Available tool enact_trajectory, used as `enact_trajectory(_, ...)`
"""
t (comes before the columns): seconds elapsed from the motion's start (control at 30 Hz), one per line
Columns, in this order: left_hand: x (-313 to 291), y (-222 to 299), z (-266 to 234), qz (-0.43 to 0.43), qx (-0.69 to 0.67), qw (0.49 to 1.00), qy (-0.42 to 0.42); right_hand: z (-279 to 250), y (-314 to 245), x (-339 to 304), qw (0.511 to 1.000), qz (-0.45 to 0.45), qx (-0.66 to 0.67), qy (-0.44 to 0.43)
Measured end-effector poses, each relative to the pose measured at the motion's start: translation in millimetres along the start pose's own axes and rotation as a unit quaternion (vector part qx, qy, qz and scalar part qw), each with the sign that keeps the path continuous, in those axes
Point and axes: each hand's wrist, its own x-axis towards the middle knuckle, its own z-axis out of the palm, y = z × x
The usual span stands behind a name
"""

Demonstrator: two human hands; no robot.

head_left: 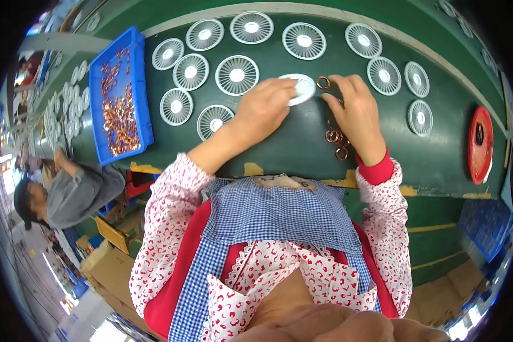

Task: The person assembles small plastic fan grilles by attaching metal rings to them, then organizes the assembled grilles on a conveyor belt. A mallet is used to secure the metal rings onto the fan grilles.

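While the white spoked disc is at mid-table, the left hand grips its left side. Right hand: thumb and fingers parted beside one copper ring; contact unclear. Loose rings lie nearer the body. Further discs dot the green table; blue tray of copper-coloured pieces at left.

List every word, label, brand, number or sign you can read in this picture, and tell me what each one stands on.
No text is clear enough to quote.
Patch on the checked apron: letter-like marks, too blurred to read.
White disc at the left hand: none readable.
Blue bin: none readable.
Red dish: none readable.
Background: anything there is too small or blurred.
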Motion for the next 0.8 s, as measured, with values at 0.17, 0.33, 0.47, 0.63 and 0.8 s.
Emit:
enact_trajectory(0.17,-25.2,-15.6,20.0,-0.048,0.123,0.99,-0.045,29.2,18.3,21.5,0.989,-0.085,-0.048,-0.112)
enact_trajectory(0.33,-65.9,28.2,-14.3,-0.037,0.102,0.988,0.114,17.4,31.6,40.0,0.963,-0.116,-0.026,-0.242)
enact_trajectory(0.47,-164.3,56.8,-58.2,-0.162,0.128,0.918,0.338,7.3,37.3,55.9,0.944,-0.041,-0.038,-0.326)
enact_trajectory(0.63,-361.6,40.0,-50.8,-0.62,-0.022,0.559,0.551,1.9,39.5,76.9,0.913,0.037,-0.086,-0.396)
enact_trajectory(0.8,-599.8,-59.4,30.2,-0.824,0.04,0.563,-0.042,-8.5,-8.0,88.7,0.89,0.106,-0.159,-0.413)
